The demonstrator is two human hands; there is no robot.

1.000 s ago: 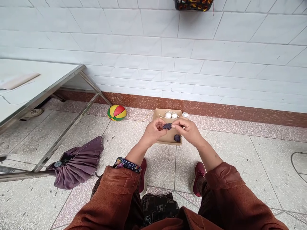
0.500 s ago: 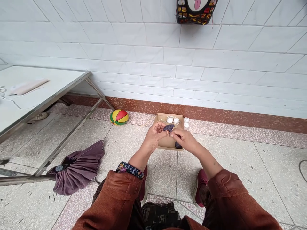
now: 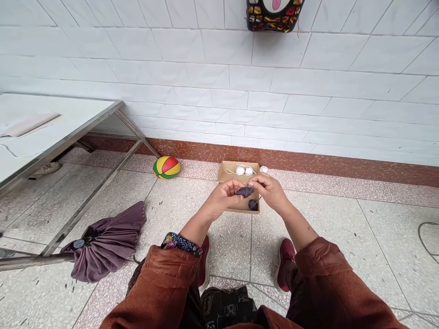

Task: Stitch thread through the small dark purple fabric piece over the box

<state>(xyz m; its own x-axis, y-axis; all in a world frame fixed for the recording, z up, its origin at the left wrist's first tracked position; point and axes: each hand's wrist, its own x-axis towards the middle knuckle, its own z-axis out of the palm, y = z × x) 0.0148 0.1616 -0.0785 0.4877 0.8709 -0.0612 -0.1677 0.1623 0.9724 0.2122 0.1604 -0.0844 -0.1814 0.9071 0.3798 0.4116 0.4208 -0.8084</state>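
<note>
My left hand (image 3: pixel 221 200) holds a small dark purple ball of yarn (image 3: pixel 244 191) in its fingertips. My right hand (image 3: pixel 270 192) pinches the strand coming off it, fingers closed just right of the ball. Both hands hover over a shallow cardboard box (image 3: pixel 227 175) on the floor. Inside the box lie a second dark purple ball (image 3: pixel 253 204) near the front right corner and two white balls (image 3: pixel 244 170) at the back. Another white ball (image 3: pixel 264 169) sits just outside the box by the wall.
A folded purple umbrella (image 3: pixel 106 241) lies on the floor at left, under the metal-framed white table (image 3: pixel 58 132). A striped red, yellow and green ball (image 3: pixel 166 167) rests by the wall. My red shoes (image 3: pixel 284 260) stand below the box. A patterned bag (image 3: pixel 272 13) hangs on the tiled wall.
My right hand has lifted from below the yarn ball to beside it, pulling the strand. The camera shifted slightly; the box and floor objects stayed put.
</note>
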